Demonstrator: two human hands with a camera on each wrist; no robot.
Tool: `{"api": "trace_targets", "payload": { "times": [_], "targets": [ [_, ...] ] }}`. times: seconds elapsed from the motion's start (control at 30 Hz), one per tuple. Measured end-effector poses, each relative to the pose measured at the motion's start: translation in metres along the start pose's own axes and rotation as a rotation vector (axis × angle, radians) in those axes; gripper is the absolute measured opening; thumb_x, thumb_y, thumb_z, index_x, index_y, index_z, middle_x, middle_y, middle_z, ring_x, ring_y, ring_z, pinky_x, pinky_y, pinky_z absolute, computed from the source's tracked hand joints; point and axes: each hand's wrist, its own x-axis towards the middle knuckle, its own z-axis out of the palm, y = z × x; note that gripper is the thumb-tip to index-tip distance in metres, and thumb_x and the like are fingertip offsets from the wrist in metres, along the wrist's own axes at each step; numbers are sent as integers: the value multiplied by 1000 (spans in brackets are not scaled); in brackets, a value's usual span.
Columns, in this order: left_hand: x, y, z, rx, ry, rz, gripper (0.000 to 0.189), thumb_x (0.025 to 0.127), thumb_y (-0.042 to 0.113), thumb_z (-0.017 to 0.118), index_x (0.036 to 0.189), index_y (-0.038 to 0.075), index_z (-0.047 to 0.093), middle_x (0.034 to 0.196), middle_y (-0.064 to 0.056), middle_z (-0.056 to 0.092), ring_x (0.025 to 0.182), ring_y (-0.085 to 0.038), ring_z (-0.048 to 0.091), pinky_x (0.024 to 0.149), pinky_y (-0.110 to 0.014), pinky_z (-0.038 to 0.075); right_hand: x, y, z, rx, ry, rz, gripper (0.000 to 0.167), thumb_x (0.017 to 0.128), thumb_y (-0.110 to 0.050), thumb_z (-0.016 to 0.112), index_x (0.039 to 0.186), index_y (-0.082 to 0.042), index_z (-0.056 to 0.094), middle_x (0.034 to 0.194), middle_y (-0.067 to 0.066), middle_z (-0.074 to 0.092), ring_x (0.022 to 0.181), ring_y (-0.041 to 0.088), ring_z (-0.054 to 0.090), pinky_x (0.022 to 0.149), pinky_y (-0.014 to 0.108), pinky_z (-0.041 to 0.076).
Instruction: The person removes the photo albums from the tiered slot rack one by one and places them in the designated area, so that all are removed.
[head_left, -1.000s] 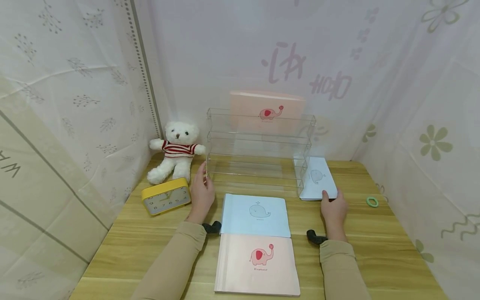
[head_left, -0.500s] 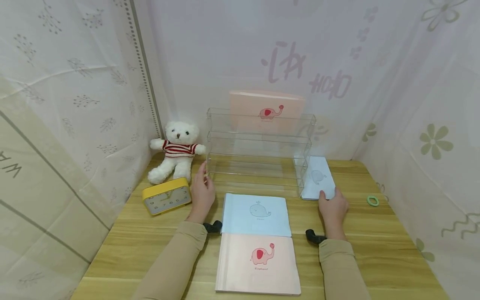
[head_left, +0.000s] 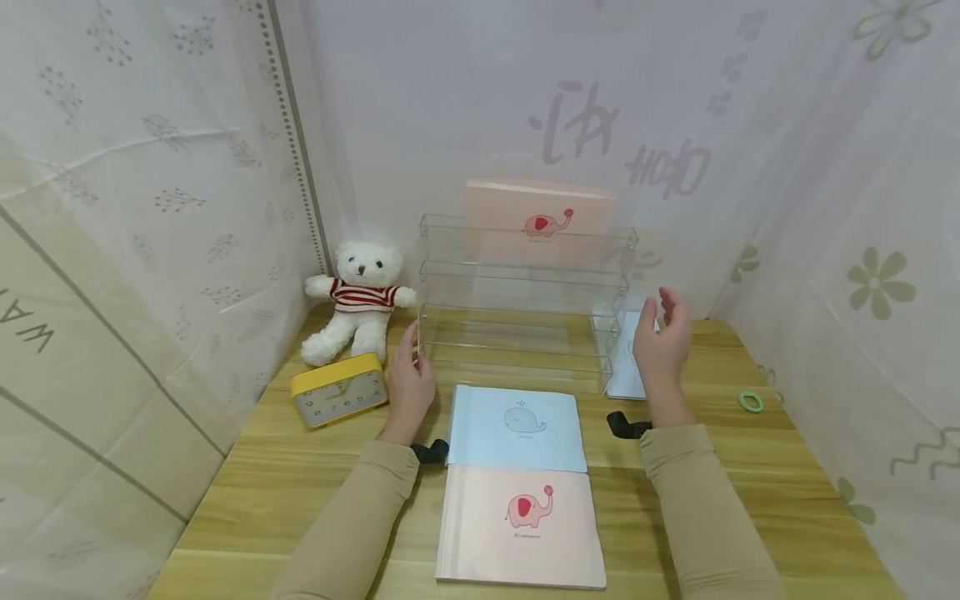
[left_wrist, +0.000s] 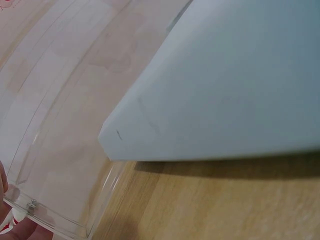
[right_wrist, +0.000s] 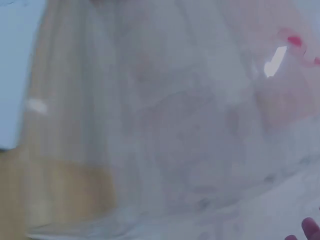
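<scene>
1. Your clear tiered rack (head_left: 517, 287) stands toward the far edge of the table (head_left: 712, 500), mid-width. It looks like stiff, thin acrylic: probably light for its size, slick, and liable to scratch or crack if knocked.
2. Its best holds are likely the two end panels, low down; the front lips look flimsier.
3. Your left hand (head_left: 411, 387) touches the rack's left end near a lower corner, fingers upward; you can't tell from here whether they pinch the panel.
4. Your right hand (head_left: 663, 346) is released, raised beside the rack's right end, fingers loose and holding nothing.
5. That hand partly hides a light-blue booklet (head_left: 622, 367) just beside the rack's right end.
6. A pink elephant booklet (head_left: 495, 218) stands in the top tier and may shift if you jolt the rack.
7. Before the rack, a blue whale booklet (head_left: 517, 450) lies flat, a second elephant booklet (head_left: 517, 558) adjoining it toward the table's near edge.
8. Left of your left hand sit a yellow clock (head_left: 341, 387) and teddy bear (head_left: 367, 267); a green ring (head_left: 751, 402) lies near the table's right edge.
</scene>
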Motion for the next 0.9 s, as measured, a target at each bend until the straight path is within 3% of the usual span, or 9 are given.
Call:
{"api": "trace_targets", "payload": {
  "times": [0.13, 0.27, 0.37, 0.57, 0.73, 0.8, 0.9],
  "targets": [
    [0, -2, 1, -1, 2, 0, 59, 111, 6, 51, 169, 21, 45, 142, -24, 64, 127, -42, 65, 106, -57, 62, 29, -45, 10, 21, 11, -153, 50, 113, -36, 58, 150, -3, 60, 153, 16, 62, 149, 29, 55, 131, 40, 41],
    [1, -1, 1, -13, 8, 8, 59, 111, 5, 51, 168, 20, 45, 141, -25, 64, 127, -43, 65, 106, -58, 62, 54, -85, 23, -30, -21, -363, 53, 110, -36, 64, 148, 0, 62, 150, 21, 63, 147, 34, 55, 129, 46, 42],
    [1, 1, 0, -18, 9, 11, 59, 111, 4, 52, 168, 19, 45, 141, -26, 64, 126, -45, 66, 105, -59, 62, 66, -113, 35, -78, -86, -466, 55, 107, -36, 67, 148, 0, 61, 151, 23, 61, 148, 36, 54, 129, 50, 43],
    [2, 1, -1, -6, 5, 6, 59, 112, 3, 52, 168, 20, 46, 142, -26, 64, 122, -45, 69, 103, -58, 63, 80, -157, 60, -304, -267, -592, 58, 108, -41, 66, 154, -6, 59, 158, 20, 57, 153, 39, 49, 135, 49, 37],
    [0, 1, -1, -12, 2, -2, 59, 112, 4, 52, 168, 20, 46, 142, -26, 65, 122, -44, 69, 103, -57, 63, 91, -168, 71, -517, -350, -720, 59, 111, -38, 63, 158, -2, 54, 160, 23, 57, 154, 45, 48, 137, 64, 29],
    [0, 2, -1, -9, 2, 1, 59, 112, 4, 53, 168, 20, 46, 143, -26, 65, 123, -44, 69, 104, -57, 63, 94, -169, 72, -566, -391, -699, 60, 112, -39, 60, 160, -4, 52, 161, 23, 56, 154, 45, 48, 136, 68, 27],
    [0, 4, -2, -5, 14, 13, 59, 111, 3, 53, 167, 19, 47, 141, -26, 65, 121, -45, 69, 102, -58, 63, 96, -167, 75, -585, -427, -649, 59, 113, -41, 57, 161, -7, 51, 160, 23, 58, 152, 46, 50, 134, 64, 32]
  ]
}}
